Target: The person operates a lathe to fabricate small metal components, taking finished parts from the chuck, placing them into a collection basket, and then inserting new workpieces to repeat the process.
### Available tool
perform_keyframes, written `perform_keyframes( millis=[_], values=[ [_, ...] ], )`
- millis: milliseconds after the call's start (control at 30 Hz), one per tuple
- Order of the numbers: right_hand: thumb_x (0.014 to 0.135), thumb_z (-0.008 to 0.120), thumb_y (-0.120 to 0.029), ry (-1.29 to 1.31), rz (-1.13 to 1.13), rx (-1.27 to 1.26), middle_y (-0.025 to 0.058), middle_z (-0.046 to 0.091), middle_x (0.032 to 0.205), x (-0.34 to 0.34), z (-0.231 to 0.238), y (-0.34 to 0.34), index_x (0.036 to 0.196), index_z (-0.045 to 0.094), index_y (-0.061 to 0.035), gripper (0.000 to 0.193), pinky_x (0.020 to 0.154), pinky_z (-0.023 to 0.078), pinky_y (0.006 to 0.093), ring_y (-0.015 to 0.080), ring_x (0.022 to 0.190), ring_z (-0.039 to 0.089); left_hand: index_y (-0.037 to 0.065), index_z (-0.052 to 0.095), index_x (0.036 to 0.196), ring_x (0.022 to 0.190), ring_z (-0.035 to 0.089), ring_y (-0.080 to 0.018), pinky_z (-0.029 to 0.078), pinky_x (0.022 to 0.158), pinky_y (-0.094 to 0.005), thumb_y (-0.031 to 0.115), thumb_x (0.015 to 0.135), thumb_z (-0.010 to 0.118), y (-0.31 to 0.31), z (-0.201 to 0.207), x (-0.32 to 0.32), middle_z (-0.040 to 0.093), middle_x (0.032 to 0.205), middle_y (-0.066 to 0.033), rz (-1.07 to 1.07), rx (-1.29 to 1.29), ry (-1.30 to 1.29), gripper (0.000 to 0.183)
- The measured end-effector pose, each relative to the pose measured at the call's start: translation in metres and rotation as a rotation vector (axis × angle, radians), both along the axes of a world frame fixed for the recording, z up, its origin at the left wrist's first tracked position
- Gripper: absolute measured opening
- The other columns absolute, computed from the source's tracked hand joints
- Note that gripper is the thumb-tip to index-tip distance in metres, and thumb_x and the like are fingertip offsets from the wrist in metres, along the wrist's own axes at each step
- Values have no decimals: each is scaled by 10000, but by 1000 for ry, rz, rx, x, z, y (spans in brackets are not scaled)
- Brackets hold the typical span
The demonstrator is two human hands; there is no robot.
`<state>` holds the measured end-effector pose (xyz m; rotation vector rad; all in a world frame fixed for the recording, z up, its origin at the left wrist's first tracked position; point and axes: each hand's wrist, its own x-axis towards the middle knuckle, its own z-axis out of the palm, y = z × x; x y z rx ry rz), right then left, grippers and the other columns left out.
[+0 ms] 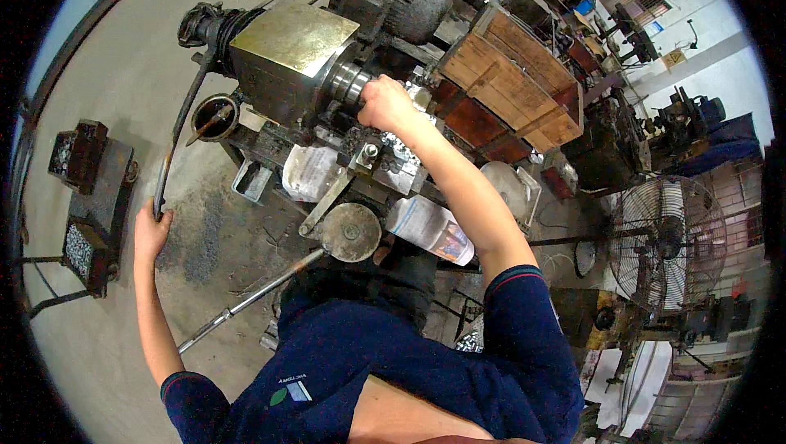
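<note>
A small lathe stands before me, its headstock (291, 38) topped by a brassy plate. From its left end a long dark lever (187, 108) curves down toward me, and my left hand (152, 231) is wrapped round the lower end. At the shiny round spindle nose (348, 83), my right hand (386, 106) has its fingers curled in against the front face. What they hold, if anything, is hidden. Below that hand sits a tool post (367, 155) with a bolt on top. A flat handle bar (327, 202) and a round disc (350, 232) lie nearer my body.
Behind the headstock is a ribbed motor (393, 2). A wooden crate (512, 75) stands to its right. Metal bins of small parts (82, 247) sit on a stand at left. A can (215, 118) hangs by the lathe, and a caged fan (667, 239) stands at right.
</note>
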<state>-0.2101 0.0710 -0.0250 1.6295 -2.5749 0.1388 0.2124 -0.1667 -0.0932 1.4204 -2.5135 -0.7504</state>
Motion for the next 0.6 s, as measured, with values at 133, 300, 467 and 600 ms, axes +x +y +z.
perform_keyframes(
  millis=[133,300,467,600],
  values=[
    [521,619,-182,-143,-66,-15,199,614,710,-3,4,-2,664,659,-17,221,712,492,400,351,763,589,-33,558,1000,767,587,-386,456,669,-441,154,731,612,-2,-9,-1,593,784,-239,-54,-237,-83,332],
    [523,613,-175,-105,-60,-83,215,600,681,-7,-5,6,664,653,-1,227,670,493,409,370,697,595,13,590,905,754,606,-343,482,659,-430,107,688,570,-53,9,15,604,763,-208,-50,-433,-428,238],
    [532,625,-197,-101,-126,-63,218,607,716,-4,5,2,681,654,1,250,689,499,405,373,711,601,33,558,777,684,597,-333,473,604,-430,66,717,517,-120,-7,28,595,713,-168,-159,-726,-343,80],
    [523,662,-189,-94,-88,-25,211,619,735,0,6,-10,696,654,-6,251,716,513,393,341,748,623,31,586,798,705,606,-329,486,645,-419,84,706,529,-124,-5,37,608,737,-178,-92,-699,-471,120]
  ],
)
